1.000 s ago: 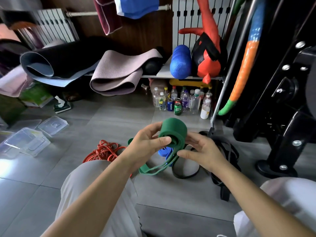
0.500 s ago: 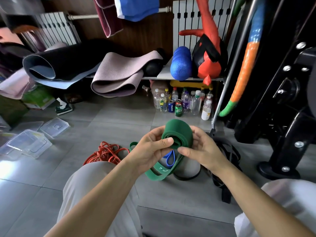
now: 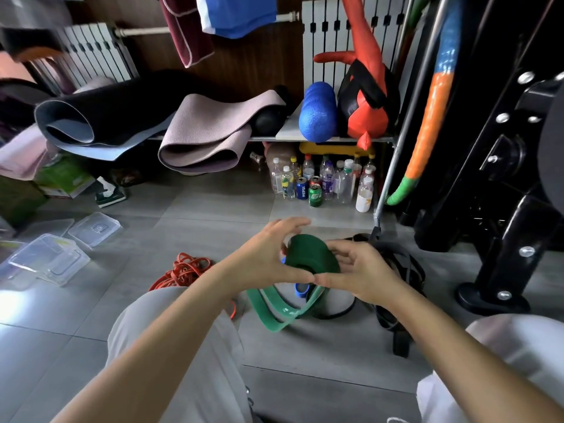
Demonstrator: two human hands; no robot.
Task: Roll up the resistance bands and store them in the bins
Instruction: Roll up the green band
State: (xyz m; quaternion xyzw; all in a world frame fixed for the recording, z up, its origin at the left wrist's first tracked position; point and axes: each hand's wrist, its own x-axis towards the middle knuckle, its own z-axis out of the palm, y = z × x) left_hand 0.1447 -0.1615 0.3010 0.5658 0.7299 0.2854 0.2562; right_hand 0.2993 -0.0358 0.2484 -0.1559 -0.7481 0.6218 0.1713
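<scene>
A green resistance band (image 3: 311,257) is wound into a thick roll held between both hands above the floor. Its loose tail (image 3: 280,312) hangs down in a loop. My left hand (image 3: 268,257) grips the roll from the left, thumb under it and fingers curled over the top. My right hand (image 3: 360,270) pinches the roll's right side. On the floor lie an orange-red band pile (image 3: 183,270), black bands (image 3: 399,270) and a small blue band (image 3: 300,290). Clear plastic bins (image 3: 48,261) and lids (image 3: 93,228) sit at the left.
A low shelf (image 3: 305,137) holds rolled yoga mats (image 3: 195,148) and a blue foam roller (image 3: 317,117). Bottles and cans (image 3: 323,184) stand beneath it. A black exercise machine (image 3: 503,193) fills the right side. Grey tiled floor lies between my knees.
The roll has turned and sunk lower, now tilted flatter. More of the tail is wound in. My left fingers have lifted over the top of the roll.
</scene>
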